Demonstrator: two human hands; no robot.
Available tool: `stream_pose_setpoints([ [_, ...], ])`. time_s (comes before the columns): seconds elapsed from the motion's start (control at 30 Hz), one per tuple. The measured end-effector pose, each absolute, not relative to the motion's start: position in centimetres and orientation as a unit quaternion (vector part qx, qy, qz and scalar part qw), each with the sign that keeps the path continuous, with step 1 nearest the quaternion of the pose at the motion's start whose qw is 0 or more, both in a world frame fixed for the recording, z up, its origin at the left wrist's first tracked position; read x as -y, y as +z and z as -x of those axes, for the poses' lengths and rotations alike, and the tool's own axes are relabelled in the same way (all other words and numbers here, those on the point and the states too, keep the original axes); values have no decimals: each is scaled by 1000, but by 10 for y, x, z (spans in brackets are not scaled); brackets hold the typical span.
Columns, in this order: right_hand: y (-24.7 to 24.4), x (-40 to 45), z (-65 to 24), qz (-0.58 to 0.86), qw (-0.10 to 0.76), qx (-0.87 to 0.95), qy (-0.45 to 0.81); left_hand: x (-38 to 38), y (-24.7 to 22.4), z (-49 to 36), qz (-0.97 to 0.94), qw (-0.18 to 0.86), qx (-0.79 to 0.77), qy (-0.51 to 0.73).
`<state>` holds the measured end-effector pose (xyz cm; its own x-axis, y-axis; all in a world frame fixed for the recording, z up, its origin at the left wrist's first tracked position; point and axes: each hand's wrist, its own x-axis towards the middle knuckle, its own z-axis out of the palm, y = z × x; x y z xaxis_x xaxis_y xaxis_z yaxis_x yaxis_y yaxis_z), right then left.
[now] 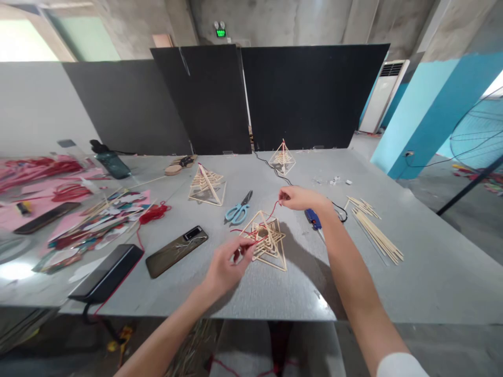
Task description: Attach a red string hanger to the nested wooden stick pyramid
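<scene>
A star-shaped frame of thin wooden sticks lies on the table in front of me, with red string running over its top. My right hand is raised behind and right of the frame, pinching one end of that string. Lower and to the left, my left hand has thumb and forefinger closed on the string at the frame's near left side. Blue-handled scissors rest just behind the frame. To its right, a blue glue gun sits partly behind my right forearm.
Two stick pyramids stand farther back. Loose wooden sticks lie at right. On the left are a phone, a black power bank, a red string bundle, paper scraps and a bottle. Black panels close the back.
</scene>
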<state>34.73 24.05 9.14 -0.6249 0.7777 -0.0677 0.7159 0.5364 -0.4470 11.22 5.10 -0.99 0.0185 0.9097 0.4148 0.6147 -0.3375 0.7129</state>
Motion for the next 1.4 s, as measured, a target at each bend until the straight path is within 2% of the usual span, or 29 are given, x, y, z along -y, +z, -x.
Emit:
stream_pose_setpoints([
  [0.07, 91, -241, -347, 428, 70, 874, 220, -44, -3, -107, -695, 119, -508, 494],
  [0.13, 90, -243, -347, 427, 69, 875, 218, -43, 4, -104, -691, 114, -478, 530],
  [0.23, 88, -245, -346, 424, 70, 877, 216, -51, 14, -100, -644, 200, -498, 546],
  [0.4, 85, -248, -349, 417, 75, 879, 218, -89, 23, -92, -460, 361, -513, 628],
  [0.47, 85, -248, -350, 417, 76, 879, 220, -103, 21, -85, -438, 403, -544, 592],
  [0.57, 85, -248, -350, 418, 74, 878, 221, -118, 13, -73, -440, 444, -626, 466],
  [0.93, 85, -248, -348, 421, 59, 880, 212, -162, -2, -45, -473, 491, -705, 194],
  [1.4, 84, -248, -347, 428, 47, 877, 214, -196, -13, -40, -675, 460, -570, 87],
])
